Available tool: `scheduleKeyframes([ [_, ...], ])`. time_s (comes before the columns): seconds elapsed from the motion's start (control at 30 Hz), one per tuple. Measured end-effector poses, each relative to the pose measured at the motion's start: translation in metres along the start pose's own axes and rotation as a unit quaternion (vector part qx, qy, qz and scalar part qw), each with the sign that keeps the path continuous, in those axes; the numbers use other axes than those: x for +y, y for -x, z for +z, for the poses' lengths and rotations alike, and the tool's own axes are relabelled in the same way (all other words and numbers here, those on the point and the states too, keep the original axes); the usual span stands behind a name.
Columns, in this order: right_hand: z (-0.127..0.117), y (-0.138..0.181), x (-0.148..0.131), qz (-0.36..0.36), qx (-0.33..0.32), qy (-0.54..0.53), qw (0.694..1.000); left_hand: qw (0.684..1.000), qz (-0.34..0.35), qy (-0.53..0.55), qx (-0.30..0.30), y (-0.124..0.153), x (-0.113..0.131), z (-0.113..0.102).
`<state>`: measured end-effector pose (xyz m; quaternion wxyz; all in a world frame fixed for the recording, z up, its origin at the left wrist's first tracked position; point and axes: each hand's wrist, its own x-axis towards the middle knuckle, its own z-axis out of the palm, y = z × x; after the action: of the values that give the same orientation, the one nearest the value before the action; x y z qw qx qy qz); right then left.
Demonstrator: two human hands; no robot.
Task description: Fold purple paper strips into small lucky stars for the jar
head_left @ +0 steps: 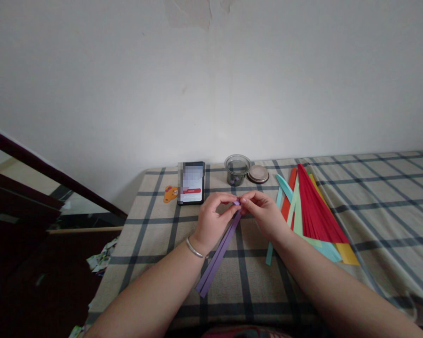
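Observation:
My left hand (212, 218) and my right hand (263, 213) meet over the checked tablecloth (373, 197), fingers pinched together on the far end of a purple paper strip (218, 256). A small folded purple bit shows between the fingertips. The strip's loose length runs down toward me between my forearms. A silver bangle (194, 249) is on my left wrist.
A fan of red, green, teal, orange and yellow paper strips (313, 211) lies right of my hands. Behind them stand a clear jar (237, 170) with purple pieces inside, its lid (258, 174), a phone (191, 183) and a small orange bear sticker (170, 193). Dark furniture is at left.

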<state>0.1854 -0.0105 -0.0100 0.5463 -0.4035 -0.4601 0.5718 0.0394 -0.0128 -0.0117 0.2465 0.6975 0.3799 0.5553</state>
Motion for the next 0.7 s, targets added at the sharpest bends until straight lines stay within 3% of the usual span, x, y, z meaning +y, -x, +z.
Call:
scheduleKeyframes([
  [0.2,-0.0002,0.0005,0.0004,0.027,-0.004,-0.039,0.999,1.000,-0.014,0.018,-0.007,0.0011,-0.0032,0.0002],
  [0.53,0.0019,0.0008,0.0016,0.036,0.001,-0.067,0.997,0.999,0.039,-0.036,-0.007,-0.0016,0.0029,-0.0020],
  [0.7,0.0029,0.0013,0.0016,0.015,0.007,-0.042,0.999,1.000,0.001,-0.013,-0.009,0.0003,0.0020,0.0002],
])
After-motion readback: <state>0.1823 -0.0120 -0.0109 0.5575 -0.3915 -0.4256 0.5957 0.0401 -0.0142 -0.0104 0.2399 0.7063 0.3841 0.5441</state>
